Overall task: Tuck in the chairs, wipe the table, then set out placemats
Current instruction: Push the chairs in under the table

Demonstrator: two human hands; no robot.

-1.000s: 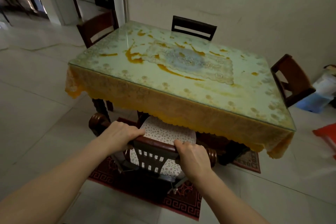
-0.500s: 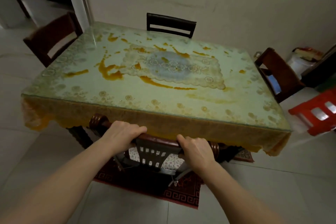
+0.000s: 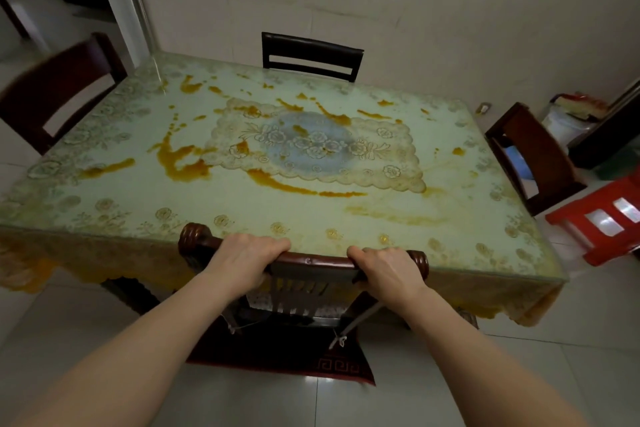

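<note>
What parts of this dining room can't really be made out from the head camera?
- Near chair seat and legs: hidden under the table and tablecloth; both hands, left hand and right hand, cover parts of its top rail.
- Left chair: motion-blurred.
- Far chair: only the backrest shows above the table.
- Red stool: cut off by the right edge.
- Rug: mostly under the chair.

Desk top bare, open to reach; chairs block far, left, right edges; red stool far right.
</note>
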